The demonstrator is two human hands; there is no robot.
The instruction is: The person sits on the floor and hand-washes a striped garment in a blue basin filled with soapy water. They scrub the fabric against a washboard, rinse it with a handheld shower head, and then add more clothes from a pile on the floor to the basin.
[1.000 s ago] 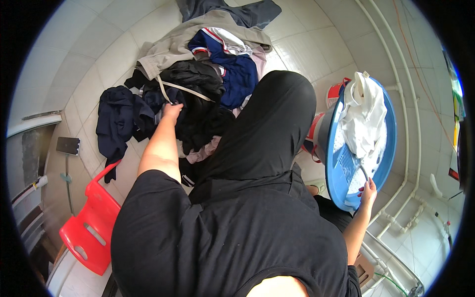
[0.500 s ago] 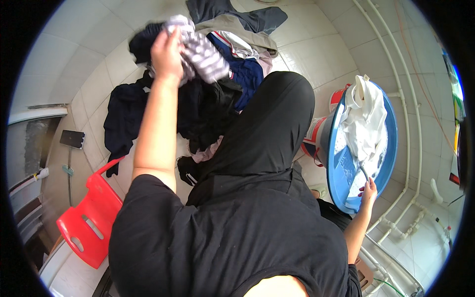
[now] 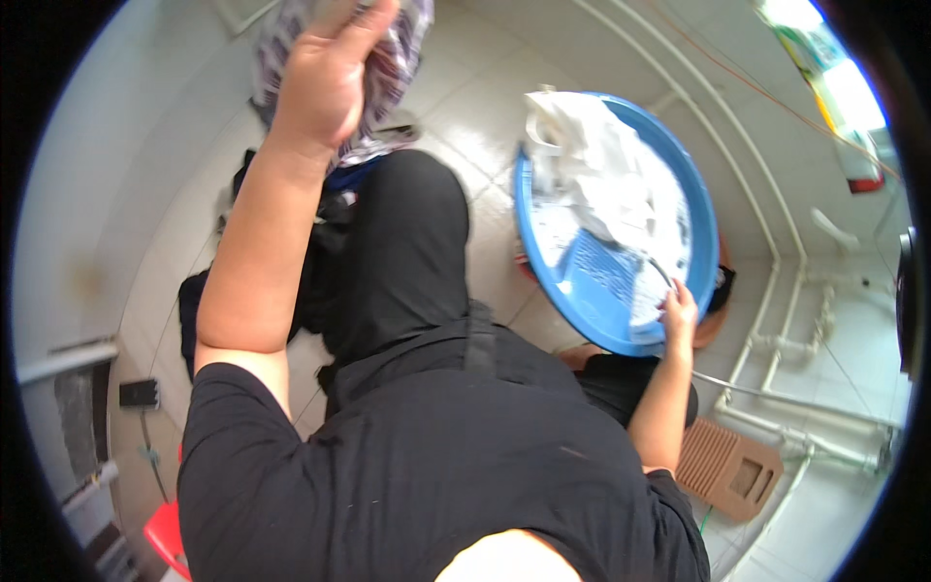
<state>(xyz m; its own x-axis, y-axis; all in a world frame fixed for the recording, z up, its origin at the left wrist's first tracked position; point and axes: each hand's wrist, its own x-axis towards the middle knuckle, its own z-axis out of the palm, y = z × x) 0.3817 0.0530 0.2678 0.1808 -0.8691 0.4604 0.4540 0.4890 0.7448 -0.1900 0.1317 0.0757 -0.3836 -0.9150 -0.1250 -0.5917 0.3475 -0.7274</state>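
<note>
Patterned cloth hanging from the left hand, beyond the left side of the blue basin

The left hand (image 3: 330,82) is gripping a purple-and-white patterned cloth (image 3: 391,73), its thumb and fingers closing on the fabric; the fingertips are blurring at the top edge, so their exact hold is hard to tell. The cloth is hanging to the left of the blue basin (image 3: 705,233), level with the basin's far end. Its long axis is running roughly away from the body, the loose end pointing back toward the bent knee (image 3: 407,233), which is standing left of the basin.

The right hand (image 3: 680,315) is curling at the basin's near right rim, pinching 1 thin grey tube (image 3: 661,272). The tube is slanting into the basin, its far end pointing away from the body and leftward.

Inside the basin, a white garment (image 3: 606,160) is lying bunched, stretching from the far left rim toward the middle right, along the basin's own long axis. White foam (image 3: 553,233) is spreading beside it, and a blue ridged panel (image 3: 598,267) is showing at the near end.

Dark clothes (image 3: 192,310) are lying on the floor, well left of the basin. A brown washboard (image 3: 732,470) is resting past the basin's near end, its long axis running left to right.
</note>
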